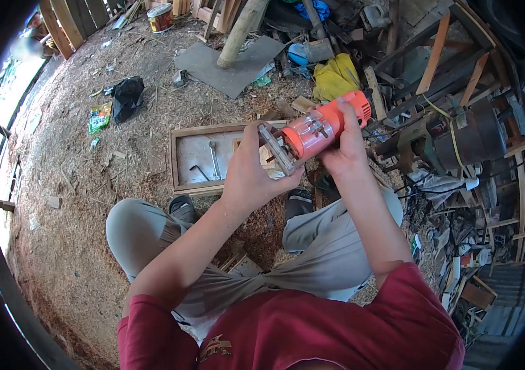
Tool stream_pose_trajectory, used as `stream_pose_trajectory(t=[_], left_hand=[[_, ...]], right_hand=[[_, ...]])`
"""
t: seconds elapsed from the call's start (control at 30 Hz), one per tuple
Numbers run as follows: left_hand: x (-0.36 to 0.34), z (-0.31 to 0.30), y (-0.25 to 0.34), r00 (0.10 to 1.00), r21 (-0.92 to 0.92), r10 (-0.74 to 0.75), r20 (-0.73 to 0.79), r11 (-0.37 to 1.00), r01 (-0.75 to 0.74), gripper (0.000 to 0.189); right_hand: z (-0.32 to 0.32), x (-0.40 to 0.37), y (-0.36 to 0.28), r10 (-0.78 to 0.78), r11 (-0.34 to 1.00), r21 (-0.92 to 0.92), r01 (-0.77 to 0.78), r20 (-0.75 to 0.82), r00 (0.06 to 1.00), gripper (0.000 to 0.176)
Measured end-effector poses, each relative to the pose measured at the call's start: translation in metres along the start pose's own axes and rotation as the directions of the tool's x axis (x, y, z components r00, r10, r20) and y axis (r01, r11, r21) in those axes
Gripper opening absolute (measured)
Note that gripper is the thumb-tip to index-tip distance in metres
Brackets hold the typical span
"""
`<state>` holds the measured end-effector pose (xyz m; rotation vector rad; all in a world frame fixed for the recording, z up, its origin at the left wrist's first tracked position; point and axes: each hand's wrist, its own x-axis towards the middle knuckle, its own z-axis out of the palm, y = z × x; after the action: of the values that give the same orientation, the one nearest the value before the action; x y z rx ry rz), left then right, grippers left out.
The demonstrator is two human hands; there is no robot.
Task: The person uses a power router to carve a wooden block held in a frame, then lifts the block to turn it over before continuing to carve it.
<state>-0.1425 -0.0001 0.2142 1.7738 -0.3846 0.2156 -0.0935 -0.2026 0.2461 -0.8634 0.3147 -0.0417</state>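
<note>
An orange trim router (326,123) with a clear plastic housing is held tilted above the floor in front of me. My right hand (346,145) wraps round its motor body, thumb over the top. With my left hand (249,169) I grip the flat base plate (276,151) at the router's lower left end. Below and left of the router lies a shallow wooden tray (176,157). Inside it rest a wrench (214,160) and a small black hex key (199,172). My left hand hides the tray's right part.
Wood shavings cover the ground (77,246). A black plastic bag (128,98) and a green packet (99,117) lie to the left. A wooden post (241,37) stands on a grey sheet (207,65) ahead. Scrap wood and a dark machine (469,139) crowd the right.
</note>
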Motion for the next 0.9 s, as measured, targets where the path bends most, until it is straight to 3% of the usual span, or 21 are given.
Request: stream_pose_trajectory(t=[0.13,0.23,0.33,0.37,0.43,0.47,0.57,0.6,0.7,0.8,0.9], left_hand=[[0.0,0.002,0.003,0.998,0.025,0.063,-0.03,0.998,-0.063,0.088],[0.006,-0.011,0.009,0.997,0.027,0.003,0.083,1.0,-0.005,0.091],[0.016,-0.03,-0.006,0.949,-0.086,0.113,0.296,0.992,-0.092,0.091],[0.017,-0.03,-0.007,0.952,-0.278,0.059,0.299,0.96,0.028,0.091],[0.017,-0.03,-0.002,0.939,-0.612,-0.047,0.339,0.747,0.259,0.09],[0.022,-0.04,0.0,0.905,-0.455,-0.069,0.42,0.847,0.275,0.087],[0.031,-0.043,-0.002,0.813,-0.155,-0.091,0.575,0.964,0.217,0.079],[0.03,-0.037,-0.002,0.823,-0.239,-0.101,0.559,0.931,0.276,0.073],[0.026,-0.028,0.005,0.784,-0.219,-0.228,0.577,0.882,0.417,0.073],[0.03,-0.022,0.007,0.702,0.043,-0.343,0.624,0.912,0.407,0.069],[0.014,-0.009,-0.004,0.707,-0.11,-0.323,0.629,0.863,0.492,0.067]], right_hand=[[0.011,-0.008,-0.004,-0.038,0.999,0.023,0.038,-0.028,0.999,0.052],[0.007,-0.009,-0.006,-0.069,0.997,0.02,0.069,-0.002,0.998,0.05],[0.01,-0.014,-0.01,-0.075,0.997,-0.019,0.076,0.049,0.996,0.048],[0.012,-0.017,-0.011,-0.074,0.996,-0.037,0.076,0.065,0.995,0.047],[0.014,-0.022,-0.013,-0.067,0.997,-0.035,0.071,0.089,0.994,0.037],[0.014,-0.024,-0.014,-0.061,0.997,-0.037,0.065,0.097,0.993,0.033],[0.019,-0.032,-0.009,-0.065,0.995,-0.062,0.076,0.166,0.984,0.032],[0.021,-0.035,-0.008,-0.044,0.996,-0.071,0.059,0.193,0.98,0.034],[0.024,-0.042,-0.002,-0.052,0.988,-0.132,0.083,0.224,0.973,0.038],[0.025,-0.04,-0.003,-0.043,0.964,-0.246,0.105,0.244,0.969,0.046],[0.022,-0.043,-0.001,-0.055,0.927,-0.342,0.153,0.279,0.959,0.051]])
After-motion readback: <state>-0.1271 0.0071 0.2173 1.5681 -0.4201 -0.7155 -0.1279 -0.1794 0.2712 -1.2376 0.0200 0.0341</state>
